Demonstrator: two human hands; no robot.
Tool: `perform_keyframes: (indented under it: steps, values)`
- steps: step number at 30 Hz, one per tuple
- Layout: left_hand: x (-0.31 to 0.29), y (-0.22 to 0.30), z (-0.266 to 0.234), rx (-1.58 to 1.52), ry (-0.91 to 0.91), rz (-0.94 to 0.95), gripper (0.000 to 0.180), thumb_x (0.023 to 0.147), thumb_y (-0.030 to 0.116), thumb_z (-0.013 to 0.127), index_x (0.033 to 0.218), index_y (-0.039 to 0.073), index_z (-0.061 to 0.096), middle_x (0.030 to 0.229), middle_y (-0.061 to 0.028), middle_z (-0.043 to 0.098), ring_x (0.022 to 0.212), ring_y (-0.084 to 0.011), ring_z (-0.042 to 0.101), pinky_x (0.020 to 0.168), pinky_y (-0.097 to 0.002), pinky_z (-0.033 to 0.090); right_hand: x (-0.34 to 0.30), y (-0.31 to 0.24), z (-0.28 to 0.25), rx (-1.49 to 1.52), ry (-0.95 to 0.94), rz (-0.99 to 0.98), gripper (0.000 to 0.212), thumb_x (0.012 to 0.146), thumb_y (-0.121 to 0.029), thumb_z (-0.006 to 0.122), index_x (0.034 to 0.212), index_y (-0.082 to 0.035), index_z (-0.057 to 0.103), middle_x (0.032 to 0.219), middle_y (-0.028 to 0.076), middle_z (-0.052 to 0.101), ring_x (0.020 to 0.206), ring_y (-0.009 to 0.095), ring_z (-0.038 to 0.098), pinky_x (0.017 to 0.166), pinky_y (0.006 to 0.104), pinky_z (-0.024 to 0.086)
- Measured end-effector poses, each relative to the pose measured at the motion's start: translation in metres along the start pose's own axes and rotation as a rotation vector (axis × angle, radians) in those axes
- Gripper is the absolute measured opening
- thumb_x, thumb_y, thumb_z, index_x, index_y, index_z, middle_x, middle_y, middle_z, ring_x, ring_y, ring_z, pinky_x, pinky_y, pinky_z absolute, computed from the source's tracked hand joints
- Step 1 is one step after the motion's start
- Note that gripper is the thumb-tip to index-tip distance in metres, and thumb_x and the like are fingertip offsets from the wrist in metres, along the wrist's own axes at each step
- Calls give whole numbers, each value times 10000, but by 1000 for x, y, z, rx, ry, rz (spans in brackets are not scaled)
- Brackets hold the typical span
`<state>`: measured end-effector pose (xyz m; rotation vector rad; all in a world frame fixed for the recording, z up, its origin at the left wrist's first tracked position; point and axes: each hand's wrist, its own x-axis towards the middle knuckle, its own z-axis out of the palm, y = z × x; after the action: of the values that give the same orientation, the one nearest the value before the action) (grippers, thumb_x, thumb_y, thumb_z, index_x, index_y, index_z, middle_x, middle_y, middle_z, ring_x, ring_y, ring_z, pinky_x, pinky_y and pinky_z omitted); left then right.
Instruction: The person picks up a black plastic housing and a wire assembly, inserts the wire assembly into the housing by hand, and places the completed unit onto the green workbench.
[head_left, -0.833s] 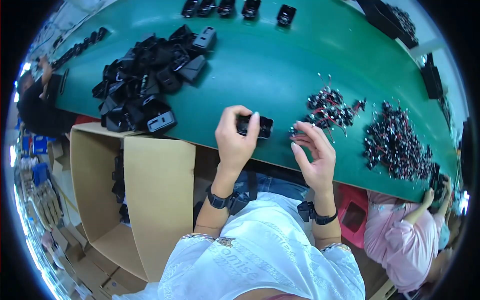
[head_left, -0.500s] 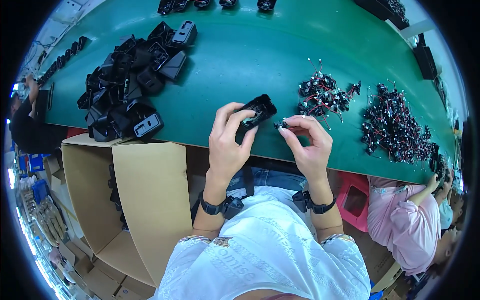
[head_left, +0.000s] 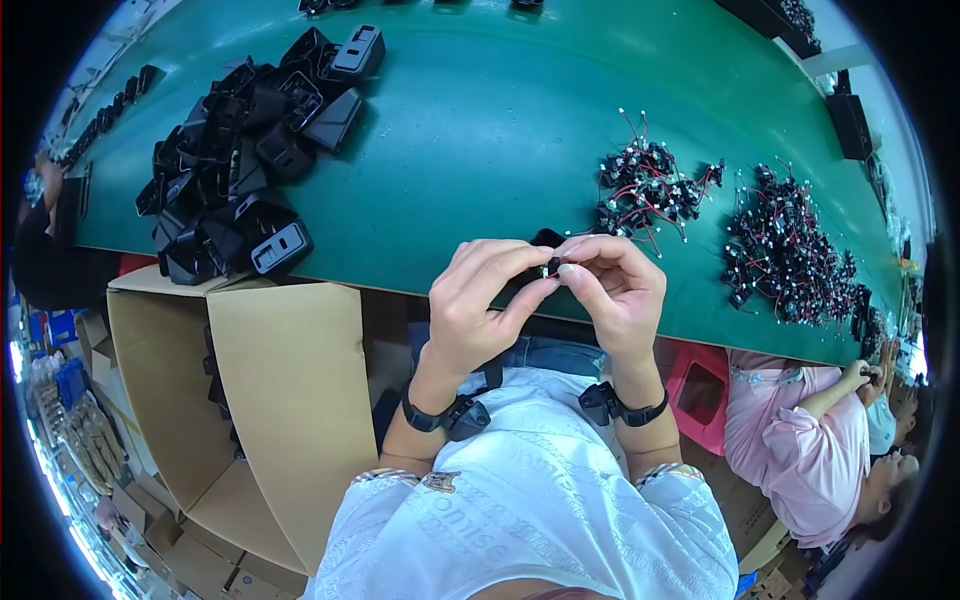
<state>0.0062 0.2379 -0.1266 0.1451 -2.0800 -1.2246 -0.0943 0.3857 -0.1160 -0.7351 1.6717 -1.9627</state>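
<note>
My two hands meet just over the near edge of the green table. The fingers of my left hand [head_left: 482, 295] are closed around a black plastic housing, mostly hidden behind them; only its dark end [head_left: 547, 238] shows. My right hand [head_left: 622, 290] pinches a small black wired part [head_left: 555, 266] between thumb and fingertips. That part sits right against the left fingertips, and whether it is inside the housing cannot be seen. Beyond my right hand lies a small pile of black parts with red wires and white connectors [head_left: 650, 185].
A heap of black housings [head_left: 245, 150] covers the table's left side. A bigger pile of wired parts [head_left: 790, 250] lies at right. An open cardboard box [head_left: 290, 380] stands below the left edge. A red stool [head_left: 700, 395] and a person in pink [head_left: 800, 440] are at right.
My left hand has turned and moved right, bringing the housing to the right hand. Both sets of fingertips now meet at the small wired part. The view has shifted slightly.
</note>
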Motion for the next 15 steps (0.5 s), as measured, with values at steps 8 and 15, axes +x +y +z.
perform_keyframes:
  steps: [8,15]
  values:
    - [-1,5,-10,-272,-134,-229,356,808,23,806,1154,-10,728,1001,-113,725,816,-153,637,730,-267,515,4,-13,-16,-310,-142,-252,324,774,105,745,1089,48,694,1019,149,683,880,198,664,728,290,534]
    - [-9,-4,-9,-560,-146,-298,211,857,111,806,1014,-3,723,907,-66,719,750,-125,646,680,-254,521,4,-23,-10,-448,-173,-316,237,695,19,821,926,-20,780,861,89,685,764,190,656,639,292,514]
